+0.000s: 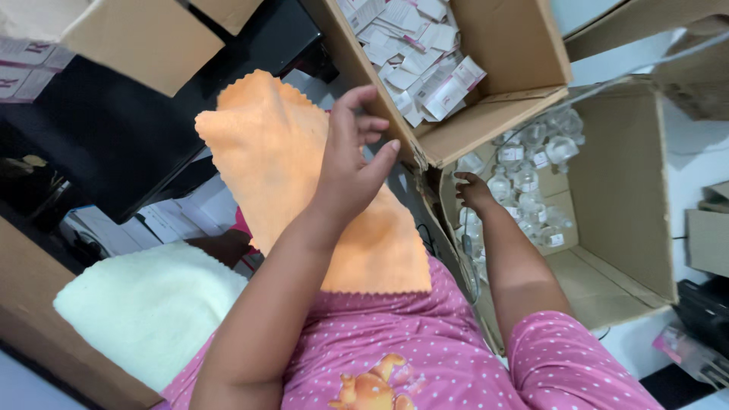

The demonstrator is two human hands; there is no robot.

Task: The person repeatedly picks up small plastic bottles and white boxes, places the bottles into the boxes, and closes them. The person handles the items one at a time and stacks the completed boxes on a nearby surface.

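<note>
Head view, looking down over lap. Orange cloth [304, 190] is spread across the lap, zigzag-cut edges visible, running from 11 o'clock toward centre; prob. laid flat as a work surface. Left hand [351, 163] is raised over the cloth, nothing gripped: fingers loosely apart and half curled, thumb out toward 2 o'clock, palm turned toward the boxes. Right hand [472, 190] is sunk into the lower cardboard box [623, 190] at 3 o'clock; knuckles seen, fingertips hidden among the contents, so whether anything is pinched cannot be told. That box lies on its side w/ the opening facing the person, so the small clear glass bottles [531, 163] w/ white labels are reachable w/o lifting; they are heaped at the far end. A second open box [516, 53] is set at 1 o'clock, touching the first, filled w/ small white-and-pink cartons [414, 53], loosely piled. Pale yellow towel [152, 304] is folded on a brown surface at 8 o'clock, well apart from both hands. Dark unit [114, 129] at 10 o'clock, w/ white-and-pink packs [26, 72] at its far-left edge. Pink dotted shirt [425, 349] fills 6 o'clock.
</note>
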